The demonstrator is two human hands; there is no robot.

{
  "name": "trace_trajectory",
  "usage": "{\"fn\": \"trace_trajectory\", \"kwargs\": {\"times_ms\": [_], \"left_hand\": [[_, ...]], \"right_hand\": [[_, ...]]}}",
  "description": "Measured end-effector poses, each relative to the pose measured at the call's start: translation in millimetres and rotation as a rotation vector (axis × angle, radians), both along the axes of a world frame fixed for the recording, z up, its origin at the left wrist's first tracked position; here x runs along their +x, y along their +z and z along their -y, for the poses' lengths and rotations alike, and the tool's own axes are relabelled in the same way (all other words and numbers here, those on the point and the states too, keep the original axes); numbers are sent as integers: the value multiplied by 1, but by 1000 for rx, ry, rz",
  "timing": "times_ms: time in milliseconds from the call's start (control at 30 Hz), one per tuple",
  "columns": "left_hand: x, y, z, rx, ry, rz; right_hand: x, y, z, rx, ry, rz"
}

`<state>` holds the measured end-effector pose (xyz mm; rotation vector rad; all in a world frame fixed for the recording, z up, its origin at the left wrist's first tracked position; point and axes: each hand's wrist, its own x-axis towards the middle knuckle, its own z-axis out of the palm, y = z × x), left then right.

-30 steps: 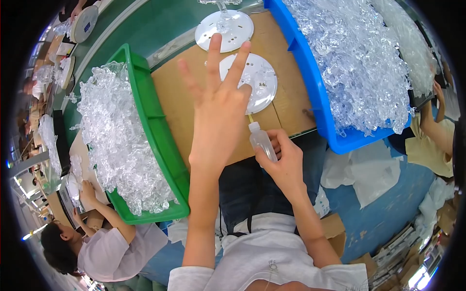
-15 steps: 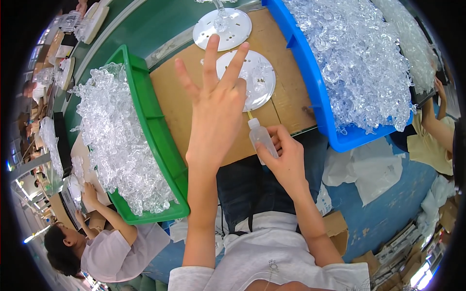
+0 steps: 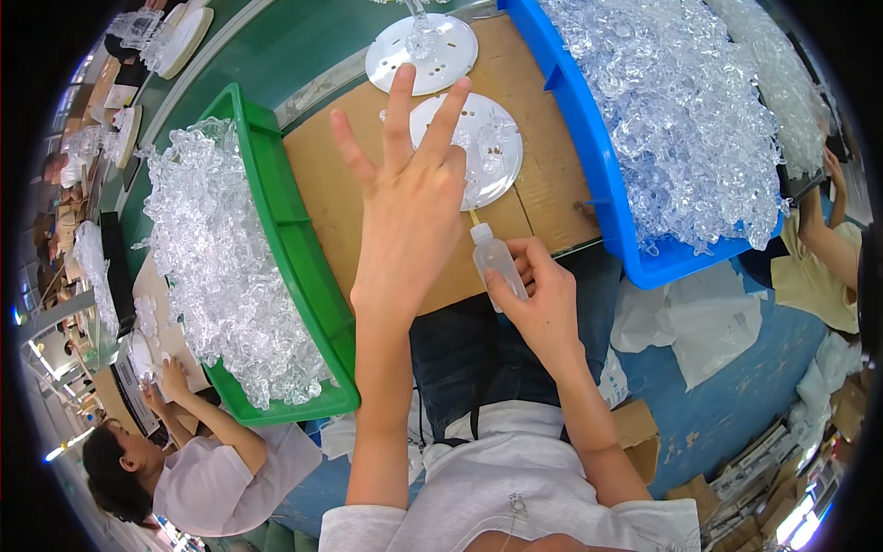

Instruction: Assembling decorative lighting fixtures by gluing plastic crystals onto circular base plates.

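- The left hand [image 3: 409, 216] is reaching out over the brown cardboard work surface [image 3: 336, 189], its fingers spread wide and gripping nothing; its fingertips are lying over the near edge of the round white perforated plastic disc [image 3: 478, 138], which looks like steadying it, though I cannot tell if they are touching.
- The right hand [image 3: 543, 299] is wrapping its fingers around a small translucent squeeze bottle [image 3: 497, 262], angling the thin nozzle up toward that disc so the tip is sitting just beside its rim.
- A second white disc [image 3: 423, 51] is lying farther back, out of the way.
- The green plastic bin [image 3: 294, 248] and the blue plastic bin [image 3: 589, 156] are flanking the board, each heaped with clear crystal-like plastic pieces [image 3: 212, 258], keeping parts within reach of either hand.
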<state>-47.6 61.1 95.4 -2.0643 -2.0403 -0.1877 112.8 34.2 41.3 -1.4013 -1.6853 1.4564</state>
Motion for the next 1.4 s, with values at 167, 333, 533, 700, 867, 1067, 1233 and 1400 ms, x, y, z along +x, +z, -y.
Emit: {"fn": "trace_trajectory", "kwargs": {"times_ms": [167, 333, 533, 700, 867, 1067, 1233, 1400], "left_hand": [[7, 3, -2, -8, 34, 27], [13, 3, -3, 8, 67, 48], [20, 4, -5, 6, 117, 46], [20, 4, -8, -7, 143, 17], [20, 4, -12, -49, 160, -5], [20, 10, -7, -99, 184, -57], [23, 0, 21, 186, 37, 168], [10, -8, 55, 515, 277, 745]], "right_hand": [[3, 0, -1, 2, -5, 3], [3, -3, 0, -25, -36, -38], [4, -2, -7, 1, -28, 14], [9, 3, -19, 112, 16, 102], [14, 10, -31, 117, 102, 244], [16, 12, -30, 290, 96, 295], [9, -6, -29, 314, -110, -13], [-11, -20, -48, 530, -189, 31]]}}
